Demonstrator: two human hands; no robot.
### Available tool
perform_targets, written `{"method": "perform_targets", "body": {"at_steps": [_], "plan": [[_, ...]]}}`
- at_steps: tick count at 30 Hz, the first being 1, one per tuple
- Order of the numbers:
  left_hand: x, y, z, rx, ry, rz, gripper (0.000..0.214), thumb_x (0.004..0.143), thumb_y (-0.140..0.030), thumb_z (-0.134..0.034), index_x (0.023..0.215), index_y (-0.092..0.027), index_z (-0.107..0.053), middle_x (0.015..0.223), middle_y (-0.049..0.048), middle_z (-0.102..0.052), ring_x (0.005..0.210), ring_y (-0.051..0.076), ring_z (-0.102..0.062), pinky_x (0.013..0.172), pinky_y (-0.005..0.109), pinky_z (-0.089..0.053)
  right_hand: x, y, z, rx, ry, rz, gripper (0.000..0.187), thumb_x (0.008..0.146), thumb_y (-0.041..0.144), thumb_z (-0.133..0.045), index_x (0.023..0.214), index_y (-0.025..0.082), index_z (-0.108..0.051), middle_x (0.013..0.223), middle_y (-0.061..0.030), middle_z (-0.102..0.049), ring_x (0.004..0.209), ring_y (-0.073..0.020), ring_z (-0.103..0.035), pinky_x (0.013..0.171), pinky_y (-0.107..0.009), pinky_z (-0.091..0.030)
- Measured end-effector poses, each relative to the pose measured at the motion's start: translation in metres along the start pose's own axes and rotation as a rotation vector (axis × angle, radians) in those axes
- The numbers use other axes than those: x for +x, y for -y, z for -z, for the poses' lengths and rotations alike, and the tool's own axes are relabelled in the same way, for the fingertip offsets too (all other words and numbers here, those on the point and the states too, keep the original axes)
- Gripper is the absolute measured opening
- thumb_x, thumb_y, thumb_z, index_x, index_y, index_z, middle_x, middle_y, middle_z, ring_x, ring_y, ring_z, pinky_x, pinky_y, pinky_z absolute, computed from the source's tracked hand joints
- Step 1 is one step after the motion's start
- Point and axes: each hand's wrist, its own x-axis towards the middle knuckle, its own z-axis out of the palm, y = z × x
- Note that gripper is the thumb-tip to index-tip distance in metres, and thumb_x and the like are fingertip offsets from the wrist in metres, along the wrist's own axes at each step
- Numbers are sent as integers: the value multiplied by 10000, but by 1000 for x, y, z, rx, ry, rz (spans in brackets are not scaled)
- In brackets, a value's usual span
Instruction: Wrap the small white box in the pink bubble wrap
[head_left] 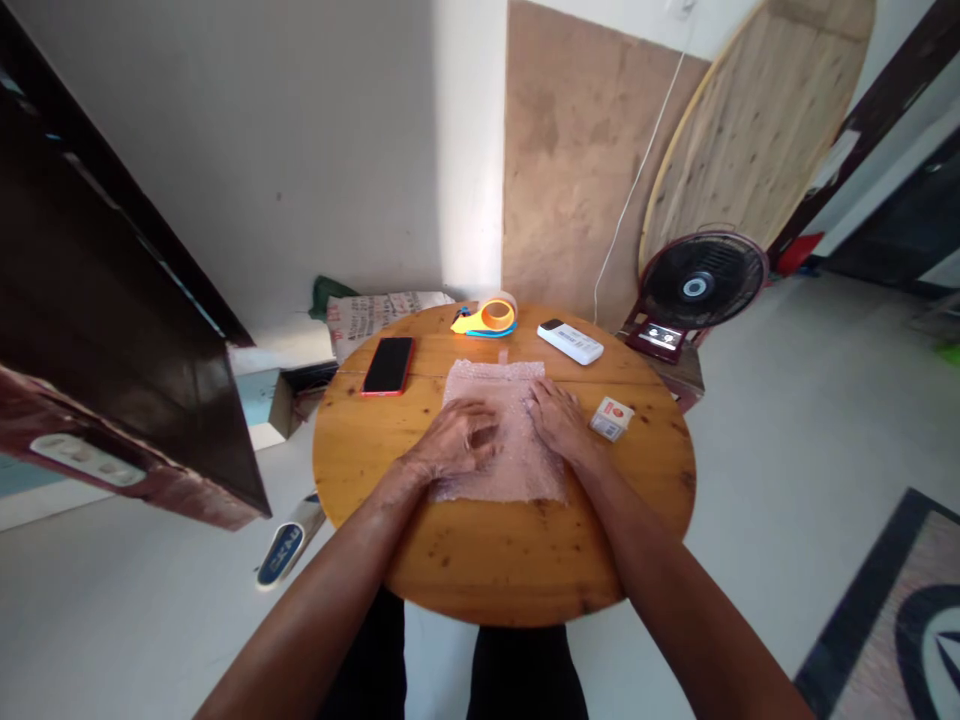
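A pinkish sheet or pouch of bubble wrap (517, 465) lies flat on the round wooden table (495, 570). My left hand (461, 437) rests on its left part, fingers slightly curled and apart, pointing right. On its upper right edge lies my right hand (559, 415), palm down with the fingers stretched out. Neither hand grips anything that I can see. A small white-and-red box (612, 417) sits just right of my right hand. Beyond the bubble wrap is an orange-and-blue tape dispenser (487, 316) with a roll on it.
A red-edged phone (388, 366) lies at the table's left, and a white power bank-like device (571, 341) at the back right. Past the table stand a fan (701, 285) and a large round wooden board (757, 130). A dark cabinet (112, 250) is at the left.
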Motion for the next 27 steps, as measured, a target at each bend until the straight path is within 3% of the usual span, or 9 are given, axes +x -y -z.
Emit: {"method": "perform_targets", "body": {"at_steps": [4, 9, 17, 22, 25, 27], "plan": [[-1, -1, -2, 26, 54, 11, 493, 773, -507, -618, 1146, -186, -645, 1258, 99, -610, 1193, 284, -527, 1036, 456, -407, 5, -5, -8, -12, -6, -13, 441, 931, 232, -343, 1351, 137, -443, 1427, -140, -443, 1258, -275, -433, 1008, -395, -339], [-1, -1, 1, 41, 88, 12, 581, 737, -544, -644, 1179, -169, -626, 1286, 114, -582, 1205, 290, -506, 1046, 446, -385, 5, -5, -7, -1, -70, 6, 440, 909, 183, -352, 1323, 97, -473, 1392, -166, -471, 1232, -284, -451, 1009, -386, -352], [-3, 0, 2, -17, 102, 28, 649, 693, -566, -683, 1220, -198, -595, 1333, 106, -542, 1254, 294, -460, 1077, 453, -335, -23, -5, 46, 14, -246, -40, 441, 892, 328, -447, 1291, 149, -504, 1419, -164, -443, 1258, -325, -429, 995, -472, -354], [-4, -1, 3, -74, 85, 38, 677, 679, -544, -707, 1253, -212, -571, 1339, 89, -541, 1263, 284, -452, 1102, 440, -304, -48, -40, 71, -114, -80, -130, 615, 803, 421, -577, 1311, 102, -445, 1277, -203, -553, 1142, -344, -521, 910, -447, -401], [-4, -3, 3, -81, 81, 50, 691, 674, -520, -717, 1274, -219, -551, 1341, 88, -541, 1260, 286, -453, 1094, 436, -310, -60, -62, 68, -142, 42, -233, 446, 777, 374, -581, 1151, 132, -561, 1066, -164, -657, 975, -320, -596, 802, -408, -423], [-4, -4, 3, -80, 83, 58, 722, 665, -521, -722, 1291, -215, -533, 1352, 92, -530, 1267, 289, -447, 1095, 435, -308, -64, -72, 65, -81, -8, -269, 321, 775, 344, -561, 1041, 169, -605, 978, -121, -675, 899, -277, -610, 742, -360, -422]]}}
